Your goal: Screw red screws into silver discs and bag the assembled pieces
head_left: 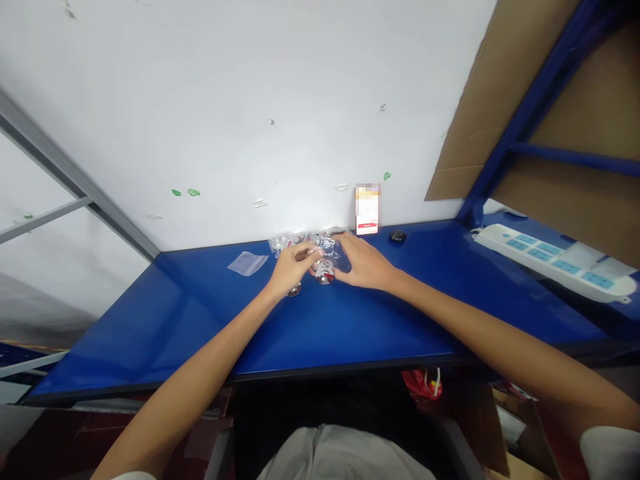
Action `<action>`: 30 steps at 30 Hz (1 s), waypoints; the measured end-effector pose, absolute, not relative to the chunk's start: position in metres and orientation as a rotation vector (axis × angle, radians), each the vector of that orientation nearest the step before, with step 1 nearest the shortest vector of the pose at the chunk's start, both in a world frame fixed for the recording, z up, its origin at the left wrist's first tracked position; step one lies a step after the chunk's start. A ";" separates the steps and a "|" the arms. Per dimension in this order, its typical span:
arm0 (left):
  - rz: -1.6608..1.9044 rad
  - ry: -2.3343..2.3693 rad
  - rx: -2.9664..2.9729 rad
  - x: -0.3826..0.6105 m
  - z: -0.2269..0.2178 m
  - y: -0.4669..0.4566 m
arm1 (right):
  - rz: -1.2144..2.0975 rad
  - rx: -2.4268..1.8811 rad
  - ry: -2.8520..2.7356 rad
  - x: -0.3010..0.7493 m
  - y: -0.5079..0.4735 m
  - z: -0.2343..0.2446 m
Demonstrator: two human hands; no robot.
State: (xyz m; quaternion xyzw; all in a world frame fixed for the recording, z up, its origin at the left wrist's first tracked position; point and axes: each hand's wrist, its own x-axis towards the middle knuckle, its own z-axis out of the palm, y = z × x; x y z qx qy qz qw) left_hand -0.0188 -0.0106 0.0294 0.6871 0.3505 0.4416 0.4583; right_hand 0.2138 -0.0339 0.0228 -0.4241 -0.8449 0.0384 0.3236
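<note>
My left hand (293,268) is closed, thumb and fingers pinching the edge of a clear plastic bag (330,248). Curved round the bag's other side is my right hand (369,264), its thumb in front and its fingers behind. Just below the bag, between the two hands, sits a shiny round piece (325,273) with silver and dark red on it. A second shiny round piece (295,290) lies under my left wrist, partly covered. Behind my left hand is a heap of clear packets (284,241) with shiny contents I cannot make out.
A flat clear zip bag (248,263) lies on the blue table (200,313). A phone with a lit screen (367,210) leans on the white wall, beside a small black object (398,236). A white power strip (555,262) runs along the right, near a blue metal frame (520,127).
</note>
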 end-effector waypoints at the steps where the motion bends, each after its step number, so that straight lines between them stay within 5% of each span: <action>1: 1.112 0.841 1.678 -0.020 0.030 -0.010 | 0.101 -1.115 -2.218 0.214 -0.034 0.023; 30: 0.915 0.665 2.238 -0.028 0.033 -0.011 | 0.425 -1.130 -2.244 0.222 -0.030 0.028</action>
